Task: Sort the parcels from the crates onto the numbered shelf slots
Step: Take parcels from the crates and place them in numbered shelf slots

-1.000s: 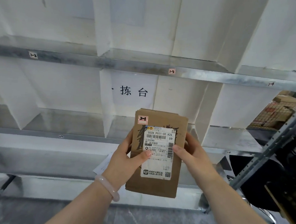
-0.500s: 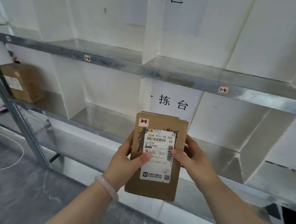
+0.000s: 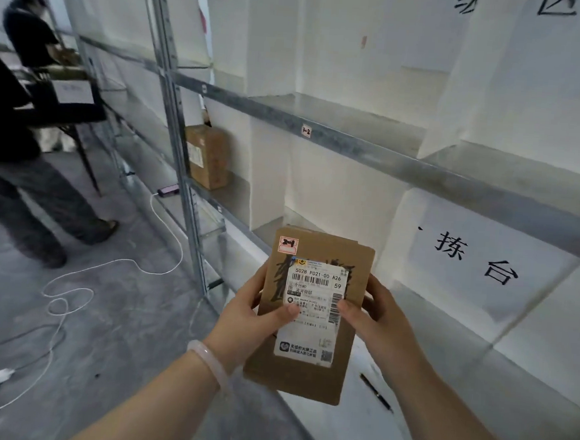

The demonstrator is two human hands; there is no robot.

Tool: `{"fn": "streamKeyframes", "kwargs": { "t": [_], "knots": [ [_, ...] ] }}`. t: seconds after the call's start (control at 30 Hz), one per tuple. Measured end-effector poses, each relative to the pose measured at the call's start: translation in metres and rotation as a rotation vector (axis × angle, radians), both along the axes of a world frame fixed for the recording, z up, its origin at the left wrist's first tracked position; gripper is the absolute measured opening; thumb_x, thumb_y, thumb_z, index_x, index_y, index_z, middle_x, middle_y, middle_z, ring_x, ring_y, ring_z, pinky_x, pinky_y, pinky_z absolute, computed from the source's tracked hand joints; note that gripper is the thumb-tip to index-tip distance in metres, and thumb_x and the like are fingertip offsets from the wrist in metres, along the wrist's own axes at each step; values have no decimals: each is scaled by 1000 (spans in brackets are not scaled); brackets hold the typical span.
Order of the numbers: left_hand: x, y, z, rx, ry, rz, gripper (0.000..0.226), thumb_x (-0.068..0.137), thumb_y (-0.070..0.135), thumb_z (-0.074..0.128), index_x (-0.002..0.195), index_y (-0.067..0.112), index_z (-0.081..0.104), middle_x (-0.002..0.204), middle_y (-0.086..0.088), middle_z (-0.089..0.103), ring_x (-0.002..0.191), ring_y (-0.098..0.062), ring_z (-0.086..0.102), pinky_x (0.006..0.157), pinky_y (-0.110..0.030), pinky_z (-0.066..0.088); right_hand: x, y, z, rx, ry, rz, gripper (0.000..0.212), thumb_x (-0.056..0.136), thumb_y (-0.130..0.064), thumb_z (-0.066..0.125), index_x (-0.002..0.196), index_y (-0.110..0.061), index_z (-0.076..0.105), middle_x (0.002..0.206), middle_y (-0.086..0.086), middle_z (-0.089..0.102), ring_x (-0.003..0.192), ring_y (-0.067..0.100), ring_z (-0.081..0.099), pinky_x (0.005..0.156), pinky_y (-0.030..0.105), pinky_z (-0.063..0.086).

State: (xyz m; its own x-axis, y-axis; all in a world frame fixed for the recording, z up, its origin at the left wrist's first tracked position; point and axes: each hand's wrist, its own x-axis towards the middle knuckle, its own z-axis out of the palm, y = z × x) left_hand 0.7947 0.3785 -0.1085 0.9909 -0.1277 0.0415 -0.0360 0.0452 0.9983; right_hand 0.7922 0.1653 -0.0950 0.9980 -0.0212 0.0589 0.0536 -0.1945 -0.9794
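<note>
I hold a flat brown cardboard parcel [image 3: 309, 372] upright in front of me, its white shipping label and a small red-and-white sticker facing me. My left hand [image 3: 251, 316] grips its left edge, thumb on the label. My right hand [image 3: 374, 315] grips the right edge, thumb also on the label. Behind it stands the metal shelf [image 3: 405, 166] with white dividers; one rail carries a slot tag reading 1-2 [image 3: 306, 130]. A second brown parcel [image 3: 208, 155] sits in a slot further left.
A metal upright [image 3: 177, 136] marks the shelf's bay edge. Two people in dark clothes [image 3: 10, 124] stand at the left. A white cable [image 3: 107, 265] loops over the grey floor. A phone [image 3: 168, 189] lies on a low shelf, a pen [image 3: 376, 392] on the lowest one.
The view has swung left along the shelf: the 1-2 tag and the other parcel moved toward the centre, and the people came into sight. Both hands keep the same hold on the parcel.
</note>
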Motion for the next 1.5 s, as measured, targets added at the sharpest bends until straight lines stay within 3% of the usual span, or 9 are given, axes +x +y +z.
{"fn": "streamKeyframes", "kwargs": {
  "t": [0.13, 0.33, 0.5, 0.73, 0.9, 1.07, 1.2, 1.3, 1.5],
  "knots": [
    [13, 34, 0, -9, 3, 54, 66, 72, 27, 82, 131, 40, 56, 112, 7, 75, 105, -15, 71, 75, -26, 59, 25, 32, 2, -33, -26, 76, 53, 77, -45, 77, 119, -60, 48, 116, -40, 59, 111, -12, 56, 88, 24, 48],
    [54, 94, -3, -19, 1, 98, 75, 65, 38, 85, 133, 39, 55, 115, 6, 74, 107, -16, 70, 81, -34, 60, 76, 93, 6, -84, -58, 101, 68, 71, -44, 77, 134, -40, 51, 124, -28, 62, 111, -14, 55, 81, 10, 44],
    [107, 162, 5, -13, -27, 60, 69, 73, 23, 84, 134, 36, 54, 114, 4, 74, 106, -18, 71, 84, -36, 60, 119, 163, 10, -36, -58, 71, 60, 71, -46, 81, 121, -51, 48, 108, -46, 59, 102, -25, 52, 66, -2, 43],
    [173, 258, 7, 12, -38, 26, 61, 76, 20, 79, 131, 30, 56, 112, 6, 75, 104, -17, 71, 85, -34, 60, 174, 257, 15, -17, -34, 32, 76, 63, -58, 81, 130, -46, 47, 129, -26, 58, 117, -7, 55, 94, 24, 47],
    [209, 294, 0, 12, -30, -2, 60, 75, 25, 82, 129, 33, 58, 115, 5, 74, 107, -17, 70, 89, -37, 59, 204, 293, 9, -20, -17, 8, 54, 74, -39, 79, 116, -52, 48, 122, -33, 56, 105, -23, 52, 73, 8, 46],
    [243, 314, -9, 1, -3, -37, 62, 71, 32, 83, 127, 39, 59, 117, 4, 73, 109, -18, 70, 83, -33, 60, 233, 312, 5, -31, 1, -17, 60, 69, -46, 78, 120, -52, 46, 125, -31, 57, 109, -19, 52, 81, 11, 43],
    [272, 320, -15, 1, 18, -29, 59, 63, 41, 85, 116, 54, 62, 115, 8, 74, 105, -14, 71, 79, -29, 60, 260, 318, -2, -48, 19, -16, 78, 60, -58, 74, 131, -46, 45, 128, -27, 57, 116, -9, 54, 99, 33, 47],
    [300, 321, -16, 7, 27, -24, 66, 63, 40, 85, 123, 50, 59, 114, 9, 74, 105, -14, 71, 80, -29, 60, 287, 319, -3, -23, 23, -13, 80, 63, -56, 79, 135, -40, 46, 132, -19, 59, 121, 2, 56, 105, 43, 46],
    [354, 321, -14, 35, 35, -28, 70, 76, 18, 82, 137, 35, 52, 116, 6, 74, 107, -17, 70, 79, -27, 59, 339, 316, -9, 5, 11, -27, 70, 63, -47, 79, 126, -47, 47, 131, -23, 58, 119, -4, 55, 95, 28, 49]
  ]
}}
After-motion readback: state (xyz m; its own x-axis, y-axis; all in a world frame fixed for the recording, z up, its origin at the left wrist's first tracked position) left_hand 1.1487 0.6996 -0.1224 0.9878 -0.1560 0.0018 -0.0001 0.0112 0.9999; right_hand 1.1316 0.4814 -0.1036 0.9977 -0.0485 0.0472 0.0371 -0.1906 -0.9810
